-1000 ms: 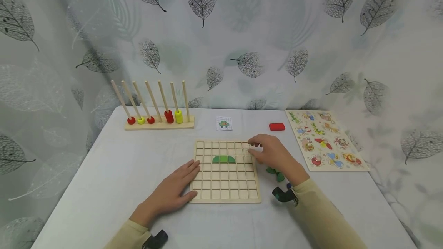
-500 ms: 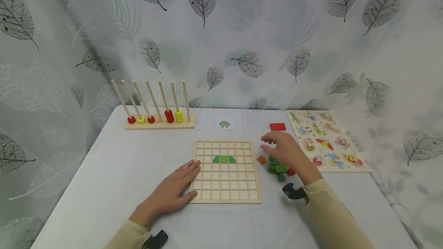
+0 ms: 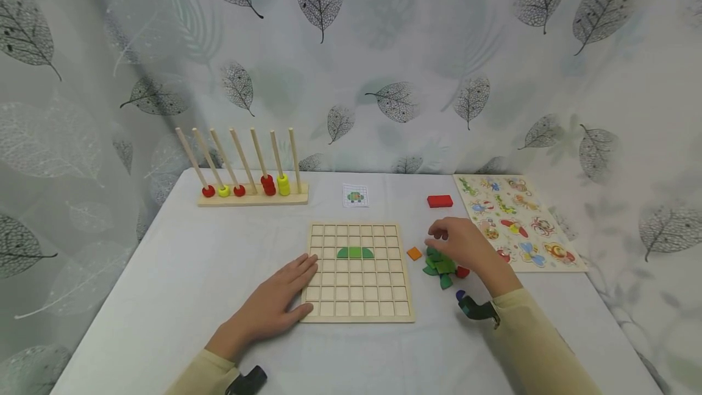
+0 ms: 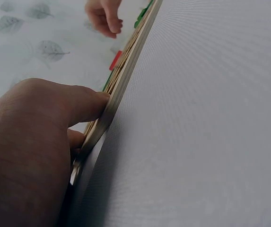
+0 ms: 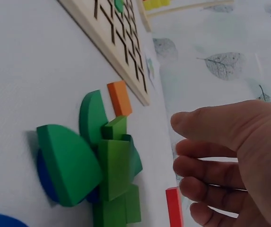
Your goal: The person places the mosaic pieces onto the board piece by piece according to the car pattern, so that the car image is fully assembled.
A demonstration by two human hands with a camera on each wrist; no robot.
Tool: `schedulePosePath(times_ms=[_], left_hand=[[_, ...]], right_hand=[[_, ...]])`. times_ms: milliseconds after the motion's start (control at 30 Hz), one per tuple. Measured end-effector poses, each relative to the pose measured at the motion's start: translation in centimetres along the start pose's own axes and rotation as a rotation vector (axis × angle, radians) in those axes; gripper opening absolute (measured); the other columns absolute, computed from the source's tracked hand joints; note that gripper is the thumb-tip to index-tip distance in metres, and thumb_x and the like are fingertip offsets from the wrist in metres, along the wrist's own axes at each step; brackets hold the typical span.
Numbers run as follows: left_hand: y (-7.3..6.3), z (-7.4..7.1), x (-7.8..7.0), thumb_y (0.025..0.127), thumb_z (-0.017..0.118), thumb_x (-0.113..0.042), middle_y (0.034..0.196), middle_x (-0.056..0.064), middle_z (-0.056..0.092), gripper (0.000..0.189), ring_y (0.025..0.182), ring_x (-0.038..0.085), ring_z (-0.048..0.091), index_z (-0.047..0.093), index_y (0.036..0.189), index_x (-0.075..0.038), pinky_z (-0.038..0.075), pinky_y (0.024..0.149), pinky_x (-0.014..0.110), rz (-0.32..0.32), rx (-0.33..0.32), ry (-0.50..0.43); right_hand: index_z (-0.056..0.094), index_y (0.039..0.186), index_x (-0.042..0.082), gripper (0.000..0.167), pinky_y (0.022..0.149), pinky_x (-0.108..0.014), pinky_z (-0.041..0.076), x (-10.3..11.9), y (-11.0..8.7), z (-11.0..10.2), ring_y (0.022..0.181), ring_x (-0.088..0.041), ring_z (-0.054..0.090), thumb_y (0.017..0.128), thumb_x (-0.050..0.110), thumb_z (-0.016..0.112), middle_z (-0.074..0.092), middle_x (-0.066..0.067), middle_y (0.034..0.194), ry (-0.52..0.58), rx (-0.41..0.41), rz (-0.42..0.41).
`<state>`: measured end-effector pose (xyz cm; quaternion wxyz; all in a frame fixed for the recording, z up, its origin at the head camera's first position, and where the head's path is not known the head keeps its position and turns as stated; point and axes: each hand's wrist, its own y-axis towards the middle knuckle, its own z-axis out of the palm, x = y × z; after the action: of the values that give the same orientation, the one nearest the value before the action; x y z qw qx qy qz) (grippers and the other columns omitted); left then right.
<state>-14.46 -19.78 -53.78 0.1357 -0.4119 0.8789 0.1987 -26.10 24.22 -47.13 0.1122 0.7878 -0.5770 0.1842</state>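
Note:
My left hand (image 3: 276,297) rests along the left side of a wooden grid board (image 3: 341,320), its fingers on the rim and the thumb near the lower corner. Three green blocks (image 3: 355,252) form a dome shape in the upper grid: a light rectangle between two darker quarter-rounds. To the right, my right hand (image 3: 463,245) hovers over a pile of green blocks (image 3: 445,266), fingers loosely bent. Nothing lies between thumb and fingers in the right wrist view. An orange block (image 3: 414,253) lies between pile and board. Dark green quarter-rounds (image 5: 71,165) lean in the pile.
A bead abacus (image 3: 252,199) stands at the back left. Behind the grid board lies a small pattern card (image 3: 356,195). A red block (image 3: 440,201) is at the back right, beside a picture puzzle board (image 3: 512,266). Blue pieces (image 5: 5,221) lie near the pile.
My right hand has moved right from the board's upper right edge to above the pile. The orange block and more of the pile have come into view. My left hand stays put.

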Motion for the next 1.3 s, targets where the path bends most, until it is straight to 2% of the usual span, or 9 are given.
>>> schedulePosePath(times_ms=[233, 467, 800, 1100, 1300], left_hand=[[0.0, 0.0, 0.0, 0.104, 0.066, -0.042, 0.176, 0.006, 0.033, 0.077, 0.162, 0.028, 0.027, 0.042, 0.166, -0.003, 0.033, 0.126, 0.053, -0.006, 0.005, -0.001], [-0.1, 0.1, 0.1, 0.104, 0.066, -0.042, 0.176, 0.005, 0.032, 0.077, 0.163, 0.026, 0.026, 0.041, 0.167, -0.004, 0.033, 0.126, 0.053, -0.015, 0.012, -0.010], [-0.1, 0.1, 0.1, 0.104, 0.066, -0.043, 0.176, 0.005, 0.032, 0.077, 0.163, 0.026, 0.026, 0.041, 0.167, -0.004, 0.033, 0.126, 0.053, -0.014, 0.010, -0.005], [-0.1, 0.2, 0.1, 0.105, 0.065, -0.042, 0.176, 0.005, 0.032, 0.077, 0.163, 0.028, 0.027, 0.042, 0.166, -0.004, 0.032, 0.126, 0.053, -0.010, 0.002, -0.008], [-0.1, 0.2, 0.1, 0.104, 0.066, -0.042, 0.176, 0.005, 0.033, 0.077, 0.162, 0.028, 0.027, 0.042, 0.166, -0.004, 0.032, 0.126, 0.053, -0.013, 0.002, -0.007]], right_hand=[[0.080, 0.110, 0.009, 0.022, 0.083, -0.043, 0.060, -0.4, 0.3, 0.7, 0.087, -0.020, 0.062, 0.096, 0.026, 0.084, 0.072, 0.001, 0.094, -0.021, 0.062, 0.000], [0.081, 0.108, 0.008, 0.018, 0.085, -0.043, 0.060, 0.1, 0.4, 1.2, 0.084, -0.019, 0.062, 0.094, 0.018, 0.085, 0.071, 0.002, 0.090, -0.040, 0.079, -0.014], [0.081, 0.110, 0.007, 0.019, 0.091, -0.047, 0.060, 0.2, 0.5, 1.0, 0.090, -0.022, 0.063, 0.094, 0.015, 0.086, 0.073, -0.001, 0.097, -0.046, 0.110, -0.018], [0.080, 0.115, 0.005, 0.024, 0.097, -0.049, 0.059, -0.2, 1.3, 1.4, 0.094, -0.023, 0.065, 0.095, 0.017, 0.085, 0.076, -0.004, 0.104, -0.036, 0.103, 0.010], [0.080, 0.118, 0.003, 0.027, 0.099, -0.051, 0.059, -0.3, 1.2, 1.3, 0.098, -0.024, 0.067, 0.095, 0.016, 0.084, 0.076, -0.007, 0.109, -0.029, 0.105, 0.007]])
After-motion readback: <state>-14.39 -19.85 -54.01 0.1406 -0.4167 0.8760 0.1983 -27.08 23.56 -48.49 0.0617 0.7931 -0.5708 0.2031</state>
